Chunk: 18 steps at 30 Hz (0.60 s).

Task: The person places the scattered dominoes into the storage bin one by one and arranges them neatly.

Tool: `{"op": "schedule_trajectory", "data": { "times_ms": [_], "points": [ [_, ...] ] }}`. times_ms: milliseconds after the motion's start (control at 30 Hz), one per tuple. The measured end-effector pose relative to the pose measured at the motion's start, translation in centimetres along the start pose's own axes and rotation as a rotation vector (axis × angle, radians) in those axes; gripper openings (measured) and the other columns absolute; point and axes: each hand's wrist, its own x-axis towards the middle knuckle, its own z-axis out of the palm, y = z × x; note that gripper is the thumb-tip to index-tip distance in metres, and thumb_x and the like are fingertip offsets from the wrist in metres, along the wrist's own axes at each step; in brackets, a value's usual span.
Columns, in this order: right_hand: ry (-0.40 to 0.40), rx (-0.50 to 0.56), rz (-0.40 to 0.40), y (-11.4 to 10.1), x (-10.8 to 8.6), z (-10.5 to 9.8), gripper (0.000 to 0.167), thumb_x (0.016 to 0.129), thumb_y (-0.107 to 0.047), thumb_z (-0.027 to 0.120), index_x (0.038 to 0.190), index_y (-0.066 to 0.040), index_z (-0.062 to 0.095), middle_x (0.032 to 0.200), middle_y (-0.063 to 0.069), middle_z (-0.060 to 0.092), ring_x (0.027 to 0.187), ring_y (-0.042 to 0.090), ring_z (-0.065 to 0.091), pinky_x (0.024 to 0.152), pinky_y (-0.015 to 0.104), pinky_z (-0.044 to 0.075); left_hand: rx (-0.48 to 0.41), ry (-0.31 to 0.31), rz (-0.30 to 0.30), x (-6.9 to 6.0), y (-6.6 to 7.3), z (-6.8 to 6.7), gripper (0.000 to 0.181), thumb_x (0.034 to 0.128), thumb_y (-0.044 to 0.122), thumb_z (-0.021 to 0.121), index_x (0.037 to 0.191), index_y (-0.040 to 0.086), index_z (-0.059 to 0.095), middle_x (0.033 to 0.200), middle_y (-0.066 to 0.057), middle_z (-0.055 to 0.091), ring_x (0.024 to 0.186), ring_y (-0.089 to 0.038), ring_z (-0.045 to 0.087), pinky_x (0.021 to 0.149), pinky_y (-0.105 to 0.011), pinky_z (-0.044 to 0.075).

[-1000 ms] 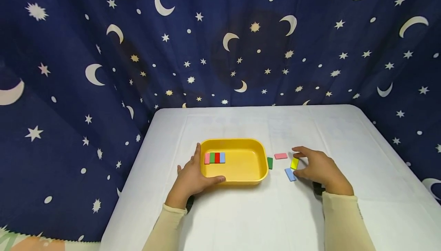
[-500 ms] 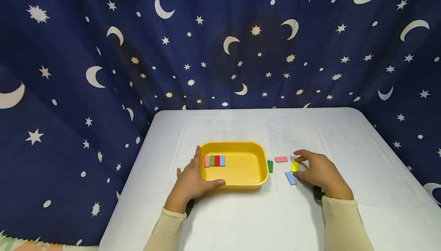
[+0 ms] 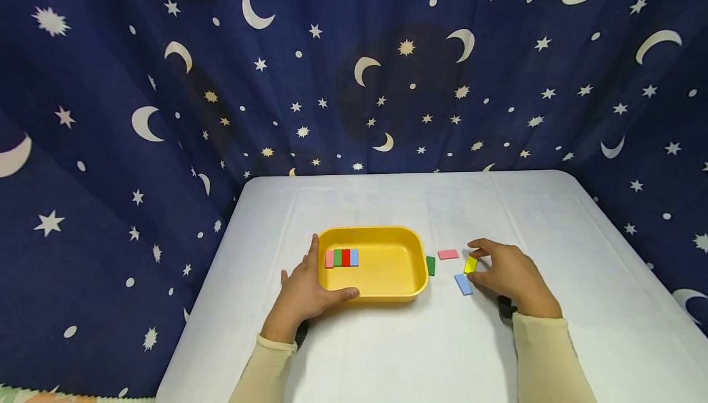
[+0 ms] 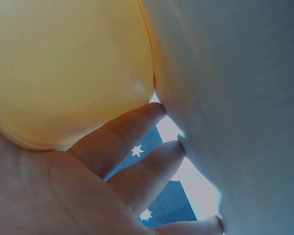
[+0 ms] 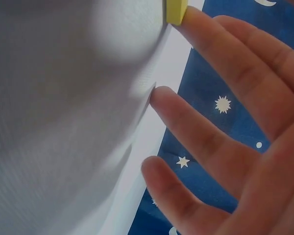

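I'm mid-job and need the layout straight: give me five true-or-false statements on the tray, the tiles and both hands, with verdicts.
1. The left hand touches the yellow tray at its left end. True.
2. The tray contains six tiles. False: it contains a row of four tiles.
3. The right hand touches the yellow tile. True.
4. The loose tile nearest the tray is red. False: it is a green tile, by the tray's right side.
5. The loose blue tile lies nearer the person than the loose pink tile. True.
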Motion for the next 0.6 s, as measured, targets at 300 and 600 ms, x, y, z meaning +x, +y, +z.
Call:
{"op": "schedule_trajectory", "data": {
  "times_ms": [300,600],
  "points": [
    [0.013,-0.028,-0.003,-0.22,0.01,0.3,0.072,0.078,-0.031,0.092,0.14,-0.009,0.064,0.121,0.01,0.076,0.115,0.043,0.064,0.095,0.072,0.044,0.009,-0.006,-0.004,-0.1,-0.14,0.07,0.157,0.0535,0.1,0.071,0.171,0.026,-0.003,0.161,-0.013,0.048,0.143,-0.035,0.051,0.114,-0.083,0.01],
    [0.109,-0.046,-0.05,-0.31,0.2,0.64,0.065,0.08,-0.029,0.09,0.137,-0.008,0.066,0.125,0.015,0.073,0.11,0.043,0.065,0.095,0.07,0.046,-0.005,0.009,0.002,0.05,-0.45,0.38,0.155,0.0557,0.096,0.075,0.171,0.029,-0.004,0.16,-0.012,0.049,0.143,-0.035,0.05,0.113,-0.083,0.008]
  ]
}}
